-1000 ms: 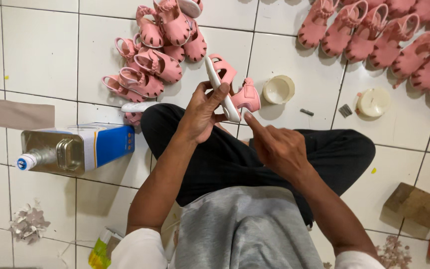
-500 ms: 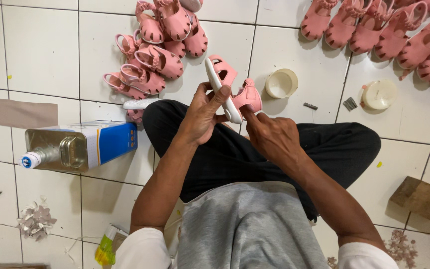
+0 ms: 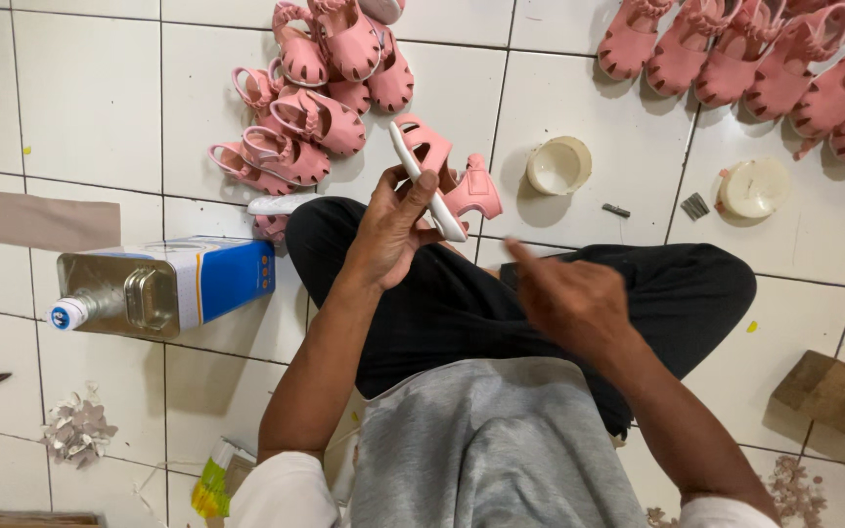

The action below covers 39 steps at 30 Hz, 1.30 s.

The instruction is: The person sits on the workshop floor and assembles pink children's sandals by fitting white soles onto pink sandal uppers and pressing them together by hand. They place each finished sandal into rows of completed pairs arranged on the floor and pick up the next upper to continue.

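While left hand [image 3: 391, 227] fingers clasp 1 pink sandal [image 3: 439, 178], right hand [image 3: 567, 298] hovers, fingers loosely open.

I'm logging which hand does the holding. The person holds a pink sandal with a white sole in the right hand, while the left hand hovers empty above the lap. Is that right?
Not quite: the hands are swapped. The head view shows the left hand holding the pink sandal with the white sole, while the right hand hovers empty above the lap.
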### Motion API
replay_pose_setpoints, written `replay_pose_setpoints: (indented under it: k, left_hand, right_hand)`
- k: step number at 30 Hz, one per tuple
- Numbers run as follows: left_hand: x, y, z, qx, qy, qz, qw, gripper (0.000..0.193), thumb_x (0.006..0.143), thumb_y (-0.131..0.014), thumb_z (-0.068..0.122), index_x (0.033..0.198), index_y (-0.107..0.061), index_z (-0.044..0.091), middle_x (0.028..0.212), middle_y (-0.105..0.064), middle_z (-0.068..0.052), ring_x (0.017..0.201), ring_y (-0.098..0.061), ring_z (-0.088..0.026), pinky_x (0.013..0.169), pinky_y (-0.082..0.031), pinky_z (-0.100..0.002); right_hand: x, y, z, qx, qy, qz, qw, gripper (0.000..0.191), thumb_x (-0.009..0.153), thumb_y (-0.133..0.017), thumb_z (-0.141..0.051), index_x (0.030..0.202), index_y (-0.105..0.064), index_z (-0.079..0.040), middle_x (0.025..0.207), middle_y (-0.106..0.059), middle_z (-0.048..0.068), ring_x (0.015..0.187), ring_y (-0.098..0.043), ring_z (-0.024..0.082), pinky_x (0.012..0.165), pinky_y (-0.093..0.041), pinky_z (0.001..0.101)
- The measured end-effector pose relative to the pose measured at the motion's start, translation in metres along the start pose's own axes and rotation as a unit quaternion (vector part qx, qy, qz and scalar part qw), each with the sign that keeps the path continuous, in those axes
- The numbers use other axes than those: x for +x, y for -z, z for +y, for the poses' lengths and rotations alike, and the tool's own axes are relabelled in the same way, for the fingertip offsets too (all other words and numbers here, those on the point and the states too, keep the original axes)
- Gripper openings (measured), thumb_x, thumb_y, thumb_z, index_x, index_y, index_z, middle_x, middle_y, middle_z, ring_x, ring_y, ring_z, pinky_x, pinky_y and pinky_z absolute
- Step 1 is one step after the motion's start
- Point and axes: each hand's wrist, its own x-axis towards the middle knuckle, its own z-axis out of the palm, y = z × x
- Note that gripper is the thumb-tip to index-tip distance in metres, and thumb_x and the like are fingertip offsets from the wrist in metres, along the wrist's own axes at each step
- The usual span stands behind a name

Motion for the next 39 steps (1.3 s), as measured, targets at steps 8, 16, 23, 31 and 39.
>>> replay_pose_setpoints:
  k: [8, 16, 23, 31, 39]
  left_hand:
    - [-0.002, -0.005, 0.001, -0.003, 0.012, 0.002, 1.0, 0.086, 0.086, -0.078, 0.047, 0.136, -0.033, -0.006, 0.124, -0.061, -0.019, 0.098, -0.07, -0.022, 0.076, -0.069, -0.049]
    - [-0.004, -0.003, -0.001, -0.002, 0.017, -0.007, 1.0, 0.084, 0.086, -0.079, 0.045, 0.136, -0.034, -0.005, 0.115, -0.056, -0.013, 0.092, -0.068, -0.022, 0.076, -0.069, -0.052]
    - [0.002, 0.002, -0.01, 0.018, 0.02, 0.011, 1.0, 0.081, 0.086, -0.078, 0.047, 0.132, -0.036, -0.006, 0.115, -0.057, -0.013, 0.097, -0.068, -0.021, 0.078, -0.068, -0.051]
    - [0.0, -0.011, -0.015, 0.047, 0.022, -0.002, 0.999, 0.085, 0.085, -0.077, 0.048, 0.135, -0.034, -0.004, 0.117, -0.059, -0.013, 0.109, -0.064, -0.021, 0.078, -0.067, -0.049]
    - [-0.003, -0.013, -0.014, 0.054, 0.022, -0.019, 0.998, 0.086, 0.086, -0.076, 0.048, 0.137, -0.033, -0.006, 0.122, -0.058, -0.019, 0.112, -0.066, -0.024, 0.078, -0.067, -0.049]
  right_hand:
    - [-0.014, -0.096, 0.115, -0.091, -0.169, -0.117, 0.975, 0.033, 0.078, -0.082, -0.027, 0.101, -0.075, -0.005, 0.151, -0.044, 0.027, 0.141, -0.031, 0.048, 0.114, -0.025, 0.0639]
    - [-0.012, -0.108, 0.12, -0.103, -0.165, -0.16, 0.968, 0.019, 0.082, -0.079, -0.024, 0.089, -0.072, -0.008, 0.162, -0.039, 0.025, 0.152, -0.027, 0.046, 0.122, -0.017, 0.0612]
    - [-0.009, 0.002, 0.019, 0.415, -0.286, -0.189, 0.843, 0.035, 0.098, -0.068, -0.019, 0.131, -0.072, -0.011, 0.083, -0.079, 0.012, 0.073, -0.07, 0.029, 0.067, -0.058, 0.0328]
    - [0.024, -0.015, -0.011, 0.016, -0.108, -0.192, 0.975, 0.052, 0.095, -0.065, -0.013, 0.145, -0.052, -0.014, 0.068, -0.068, 0.007, 0.047, -0.063, 0.024, 0.04, -0.047, 0.0389]
    - [0.016, -0.031, -0.008, -0.048, -0.072, -0.188, 0.978, 0.045, 0.086, -0.066, -0.013, 0.13, -0.057, -0.01, 0.065, -0.065, 0.008, 0.044, -0.062, 0.024, 0.038, -0.047, 0.0392]
